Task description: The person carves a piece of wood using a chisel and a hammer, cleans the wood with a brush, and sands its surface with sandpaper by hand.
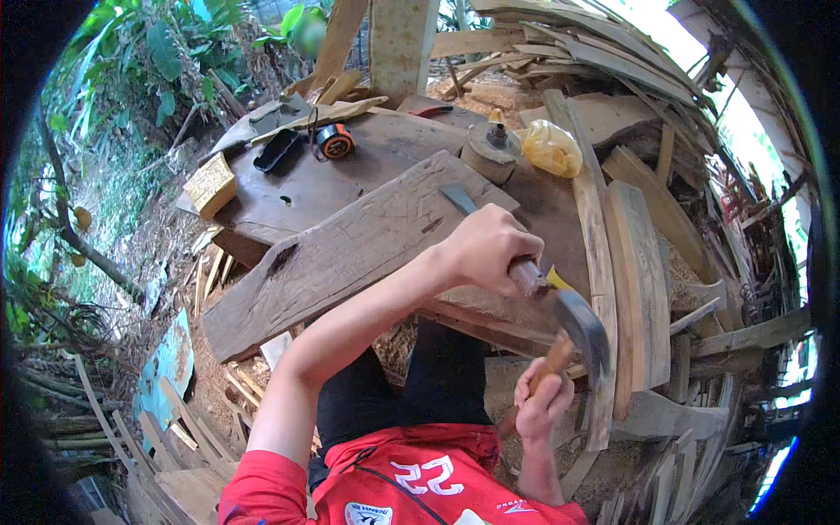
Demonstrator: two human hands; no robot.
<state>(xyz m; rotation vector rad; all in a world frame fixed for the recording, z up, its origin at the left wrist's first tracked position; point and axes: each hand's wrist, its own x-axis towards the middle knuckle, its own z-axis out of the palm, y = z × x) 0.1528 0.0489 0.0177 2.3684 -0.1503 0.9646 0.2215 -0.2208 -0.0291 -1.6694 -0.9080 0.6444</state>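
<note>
We have our left fingers (510, 246) wrapped around a chisel (528, 276), its blade (458, 199) over a plank (350, 249) on the desk (394, 144). Our right fingers (547, 395) curl snugly round a hammer (588, 332)

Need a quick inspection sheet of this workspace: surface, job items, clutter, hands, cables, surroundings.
Surface: brown wooden table, worn.
Job items: weathered plank across the table, overhanging its edge; chisel over the plank, contact unclear; hammer raised near the chisel's handle end.
Clutter: orange-black tape measure, black case, yellow block, yellowish plastic bag.
Hands: left hand grips the chisel; right hand grips the hammer.
Cables: nothing seen.
Surroundings: stacked boards right, green plants left.
</note>
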